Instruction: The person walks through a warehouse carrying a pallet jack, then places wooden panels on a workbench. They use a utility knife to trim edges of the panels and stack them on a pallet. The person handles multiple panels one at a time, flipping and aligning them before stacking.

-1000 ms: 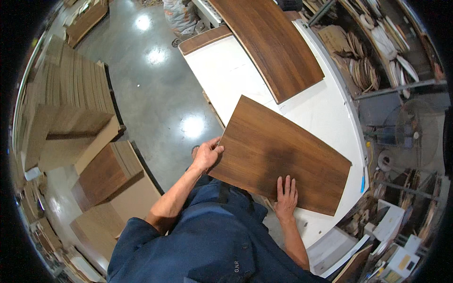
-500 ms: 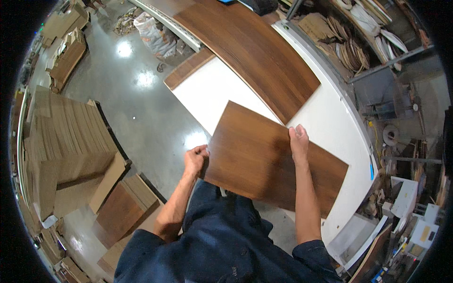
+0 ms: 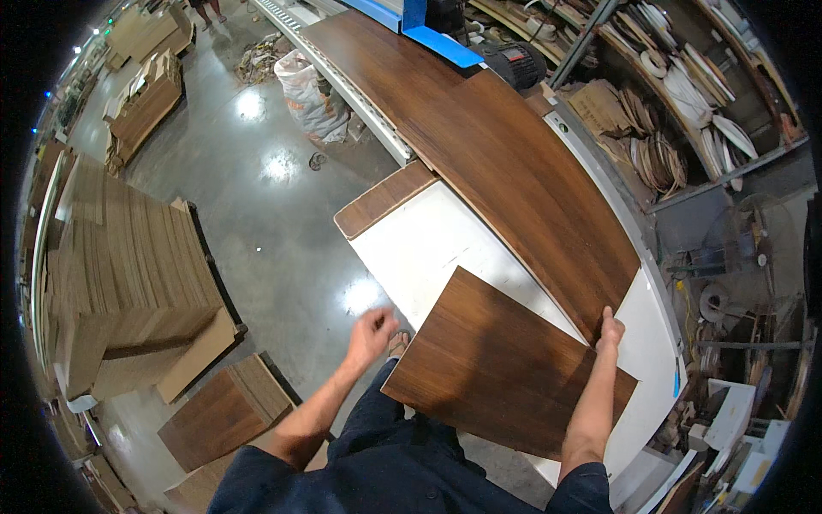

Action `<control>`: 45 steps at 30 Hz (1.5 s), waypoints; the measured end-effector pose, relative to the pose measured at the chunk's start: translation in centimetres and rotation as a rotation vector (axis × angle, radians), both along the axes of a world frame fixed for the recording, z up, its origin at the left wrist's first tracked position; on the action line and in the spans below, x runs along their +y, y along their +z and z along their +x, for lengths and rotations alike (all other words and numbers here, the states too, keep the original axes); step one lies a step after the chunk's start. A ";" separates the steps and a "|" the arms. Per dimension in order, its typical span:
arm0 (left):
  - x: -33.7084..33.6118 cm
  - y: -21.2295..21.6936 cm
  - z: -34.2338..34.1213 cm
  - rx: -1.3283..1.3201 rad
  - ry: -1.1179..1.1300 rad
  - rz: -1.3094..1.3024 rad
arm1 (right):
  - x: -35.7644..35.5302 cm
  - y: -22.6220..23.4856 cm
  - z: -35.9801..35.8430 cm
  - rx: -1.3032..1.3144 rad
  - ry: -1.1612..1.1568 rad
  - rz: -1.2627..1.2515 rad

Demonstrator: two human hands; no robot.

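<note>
Woodworking shop: stacked boards, veneer panels on white bench, edging rolls on shelves.

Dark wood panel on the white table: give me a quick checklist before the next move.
1. Right hand on the dark wood panel: ok, gripping its far edge.
2. Left hand on the panel: not ok, open in the air beside it.
3. Panel supported: ok, lying on the white table, near corner overhanging.
4. Gap to the long dark board: cannot tell, edges meet at the right hand.
5. Table ahead: ok, bare white surface.
</note>
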State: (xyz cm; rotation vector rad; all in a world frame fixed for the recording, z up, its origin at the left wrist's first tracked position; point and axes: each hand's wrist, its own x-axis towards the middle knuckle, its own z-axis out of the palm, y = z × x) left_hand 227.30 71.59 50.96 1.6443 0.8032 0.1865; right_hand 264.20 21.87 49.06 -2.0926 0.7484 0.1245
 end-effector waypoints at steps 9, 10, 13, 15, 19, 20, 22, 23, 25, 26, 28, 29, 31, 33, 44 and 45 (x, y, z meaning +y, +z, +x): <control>4.7 5.1 22.8 -0.127 0.029 -0.687 | 4.8 3.9 -2.4 -0.016 -0.113 0.327; 3.3 5.5 23.7 -0.108 -0.009 -0.792 | 5.9 4.3 -2.3 0.000 -0.094 0.259; -4.1 4.0 27.0 0.007 -0.066 -1.157 | 2.6 2.3 -2.2 -0.050 -0.078 0.212; -7.6 2.5 28.5 -0.097 -0.033 -1.245 | 3.1 2.1 -2.3 -0.071 -0.058 0.202; -14.2 4.4 32.1 -0.318 0.040 -1.282 | 0.0 1.8 -2.6 -0.115 -0.010 0.212; -13.6 4.3 32.7 -0.264 0.205 -1.287 | 2.5 3.0 -2.8 -0.117 0.010 0.194; -14.2 3.4 33.5 -0.265 0.161 -1.104 | 2.5 4.1 -2.8 -0.082 -0.149 0.141; -14.5 3.2 33.6 -0.270 0.095 -1.057 | 1.2 5.1 -2.7 -0.099 -0.120 0.133; -18.1 6.1 32.7 -0.278 0.063 -1.044 | -3.4 6.2 -3.7 -0.114 -0.094 0.109; -20.2 8.6 31.3 -0.302 0.094 -1.104 | -6.4 6.9 -4.2 -0.049 -0.113 0.114; -20.4 9.2 27.6 -0.247 0.067 -1.062 | -6.6 8.8 -6.5 -0.091 -0.152 0.132; -21.2 9.0 24.2 -0.197 0.087 -1.043 | -7.1 9.8 -8.7 -0.131 0.001 -0.112; -23.6 9.7 17.7 -0.124 -0.028 -1.046 | -10.6 9.4 -13.6 -0.103 0.145 -0.143; -24.4 8.0 7.9 -0.096 -0.232 -1.063 | -11.2 10.6 -20.0 -0.127 0.045 0.154; -32.5 6.0 -8.9 0.249 -0.152 -1.495 | -21.6 6.0 -36.8 -0.144 0.044 -0.258; -32.0 5.1 -9.2 0.291 -0.110 -1.442 | -21.5 6.6 -36.0 -0.032 0.092 -0.194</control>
